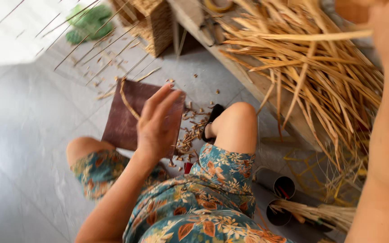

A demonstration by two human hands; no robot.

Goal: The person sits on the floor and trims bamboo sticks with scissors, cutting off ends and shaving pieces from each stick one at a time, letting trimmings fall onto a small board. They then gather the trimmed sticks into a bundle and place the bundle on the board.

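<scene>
Dried straw stalks (311,67) are lying heaped on a wooden bench (248,78) at upper right. Head view: left hand (156,123) is hovering over a brown mat (124,121), fingers loosely spread, holding nothing. Right hand (361,11) is blurring at the frame edge; finger state cannot be told.

Bright daylight, glare top left; motion blur w/ soft edges.

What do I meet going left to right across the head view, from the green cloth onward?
Green cloth → brown mat → left hand, open above the mat → raised knee → bundle of dried straw strips → right forearm at the frame's right edge.
</scene>
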